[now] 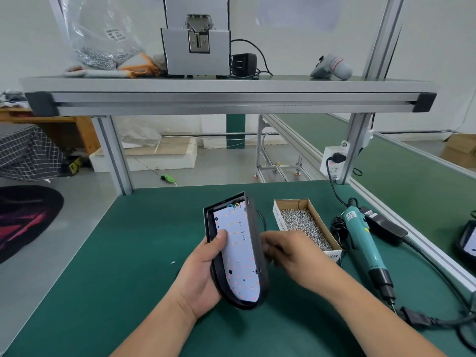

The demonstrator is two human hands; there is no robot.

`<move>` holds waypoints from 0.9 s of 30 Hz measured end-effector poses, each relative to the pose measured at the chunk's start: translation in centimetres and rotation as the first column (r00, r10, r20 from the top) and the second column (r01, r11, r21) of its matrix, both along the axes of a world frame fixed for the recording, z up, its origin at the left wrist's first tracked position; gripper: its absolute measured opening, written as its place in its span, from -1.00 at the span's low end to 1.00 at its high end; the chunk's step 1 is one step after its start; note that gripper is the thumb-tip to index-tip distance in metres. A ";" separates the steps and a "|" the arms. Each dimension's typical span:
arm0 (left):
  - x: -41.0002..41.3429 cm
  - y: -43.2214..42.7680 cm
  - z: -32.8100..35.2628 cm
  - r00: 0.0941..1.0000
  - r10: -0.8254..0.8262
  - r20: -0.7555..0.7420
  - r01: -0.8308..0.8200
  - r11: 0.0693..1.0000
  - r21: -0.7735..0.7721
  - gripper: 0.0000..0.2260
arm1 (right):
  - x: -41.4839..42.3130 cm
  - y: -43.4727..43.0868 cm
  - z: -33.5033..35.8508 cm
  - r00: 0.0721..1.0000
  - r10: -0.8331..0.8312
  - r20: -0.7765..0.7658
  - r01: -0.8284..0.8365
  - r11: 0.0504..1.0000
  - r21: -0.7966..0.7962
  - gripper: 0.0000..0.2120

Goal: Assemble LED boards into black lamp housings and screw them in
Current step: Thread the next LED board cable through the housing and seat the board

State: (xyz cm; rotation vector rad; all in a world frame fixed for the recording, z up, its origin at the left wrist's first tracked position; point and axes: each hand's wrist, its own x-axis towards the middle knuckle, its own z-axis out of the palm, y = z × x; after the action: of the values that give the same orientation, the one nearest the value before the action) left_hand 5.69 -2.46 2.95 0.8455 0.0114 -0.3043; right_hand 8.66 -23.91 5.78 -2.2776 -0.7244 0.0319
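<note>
A black lamp housing (257, 243) is held tilted above the green table, with a white LED board (238, 256) lying inside it. My left hand (203, 269) grips the housing from the left, and its thumb presses on the board. My right hand (286, 249) is at the housing's right side with its fingers curled against the outer wall. Coloured wires show at the top end of the board.
A cardboard box of screws (306, 225) stands right of the housing. A teal electric screwdriver (363, 240) with its cable lies further right. One loose screw (173, 262) lies on the green table (123, 253). Another housing (467, 240) shows at the right edge. A shelf (231, 99) spans overhead.
</note>
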 end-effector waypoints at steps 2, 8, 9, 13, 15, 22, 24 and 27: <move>0.0 0.0 0.0 1.000 -0.008 0.008 0.008 1.000 -0.021 -0.49 | 0.1 0.1 -0.4 0.990 -0.058 0.125 0.066 0.996 -0.054 -0.81; -0.1 0.1 0.0 0.999 -0.035 0.007 0.036 0.996 -0.087 -0.43 | 0.1 1.5 -0.8 0.839 -0.197 0.506 0.202 0.978 0.047 -0.92; -0.2 0.1 0.1 0.999 -0.052 0.017 0.053 0.995 -0.084 -0.42 | 0.1 1.6 -0.9 0.866 -0.198 0.459 0.186 0.980 0.072 -0.89; -0.4 0.3 0.2 0.996 -0.068 0.052 0.072 0.995 -0.074 -0.24 | 0.0 1.6 -0.9 0.957 -0.209 0.199 0.194 0.977 0.093 -0.64; -0.4 0.5 0.1 0.996 -0.075 0.052 0.079 0.993 -0.084 -0.25 | -0.1 1.3 -0.8 0.965 -0.189 0.180 0.171 0.979 0.108 -0.64; -0.4 0.2 0.0 0.995 -0.067 0.070 0.072 0.994 -0.078 -0.29 | -0.1 1.5 -0.8 0.948 -0.140 0.285 0.134 0.990 0.043 -0.59; -0.3 -0.2 0.1 0.996 -0.044 0.074 0.047 0.998 -0.032 -0.23 | 0.2 1.5 -0.9 0.940 -0.161 0.301 0.159 0.987 0.029 -0.73; -0.1 -0.4 0.2 0.996 -0.022 0.081 0.023 1.000 -0.005 -0.31 | 0.5 1.8 -0.6 0.942 -0.151 0.301 0.165 0.986 -0.022 -0.85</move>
State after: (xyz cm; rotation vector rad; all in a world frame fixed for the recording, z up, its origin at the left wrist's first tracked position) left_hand 5.55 -2.82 3.16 0.8520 -0.0748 -0.2908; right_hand 9.18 -22.07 5.17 -2.4065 -0.6953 -0.3837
